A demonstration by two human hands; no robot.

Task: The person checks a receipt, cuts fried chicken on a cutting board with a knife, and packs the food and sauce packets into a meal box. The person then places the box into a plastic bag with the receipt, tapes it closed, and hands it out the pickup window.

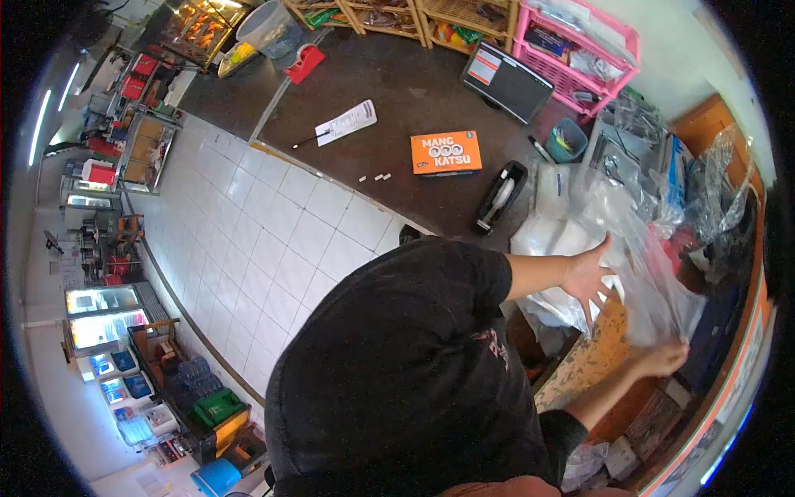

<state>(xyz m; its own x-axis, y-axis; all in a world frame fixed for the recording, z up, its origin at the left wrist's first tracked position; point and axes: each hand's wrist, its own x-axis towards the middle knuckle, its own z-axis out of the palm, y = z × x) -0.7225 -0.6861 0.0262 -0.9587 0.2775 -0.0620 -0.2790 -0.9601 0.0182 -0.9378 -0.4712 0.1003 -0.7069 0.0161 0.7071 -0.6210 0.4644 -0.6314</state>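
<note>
My left hand (588, 275) is stretched out with its fingers spread, against a clear plastic bag (650, 290). Lower and further right, my right hand (664, 359) has its fingers closed on the gathered edge of the same bag. The bag is pulled into folds between the two hands. Beside my left hand, more white plastic bags (559, 236) lie in a pile at the counter's end. Beneath the hands shows a worn, speckled yellow-brown surface (592, 352).
On the dark counter (364, 83) are an orange box (445, 153), a black tape dispenser (502, 195), a paper slip (346, 123) and a red tape dispenser (305, 64). A screen (507, 80) stands before a pink basket (580, 45). White floor tiles (273, 207) lie beyond.
</note>
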